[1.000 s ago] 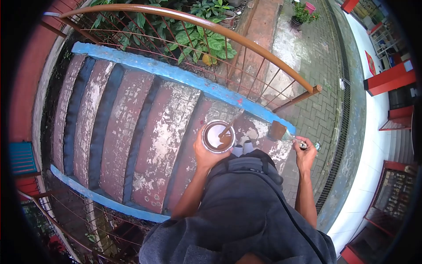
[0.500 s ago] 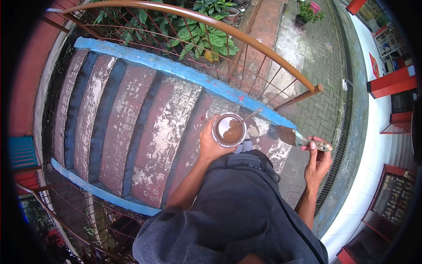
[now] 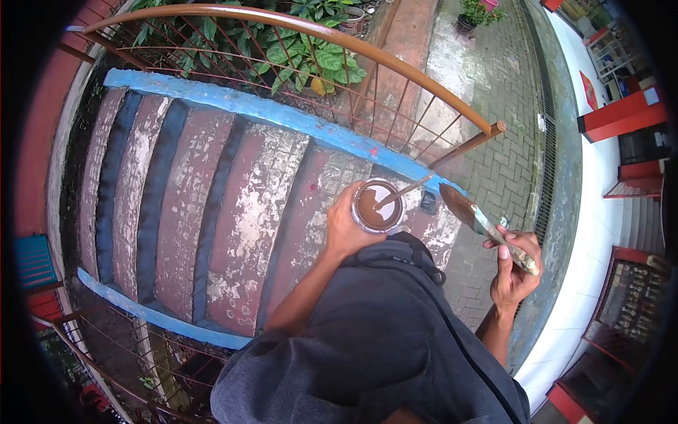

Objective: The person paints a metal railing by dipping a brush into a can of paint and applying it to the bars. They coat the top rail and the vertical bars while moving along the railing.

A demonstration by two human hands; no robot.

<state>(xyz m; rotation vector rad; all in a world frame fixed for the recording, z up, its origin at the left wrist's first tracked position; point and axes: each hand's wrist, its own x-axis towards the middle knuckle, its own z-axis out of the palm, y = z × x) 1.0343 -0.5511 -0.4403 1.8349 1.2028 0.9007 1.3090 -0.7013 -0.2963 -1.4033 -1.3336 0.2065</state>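
My left hand point(image 3: 345, 225) is wrapped round the side of a small paint can point(image 3: 382, 230) held in front of my body. Brown paint point(image 3: 369, 205) and a whitish patch show inside it, and a thin stick point(image 3: 411, 188) leans out over the rim. To the right, my right hand point(image 3: 516, 268) grips the handle of a paintbrush point(image 3: 487, 227), fingers and thumb closed on it. Its wide bristles, coated brown, point up and left, apart from the can. Paint smears cover the handle.
Worn maroon steps point(image 3: 247, 219) with blue edges point(image 3: 282, 116) run off to the left. A brown metal railing point(image 3: 311, 27) curves along the far side before leafy plants point(image 3: 311, 60). Paving point(image 3: 503, 120) and a drain grate point(image 3: 547, 152) lie to the right.
The brush has tilted, its bristles now higher and its handle end lower. The can has shifted slightly right in view, its opening turned a little. The surroundings have slid slightly left.
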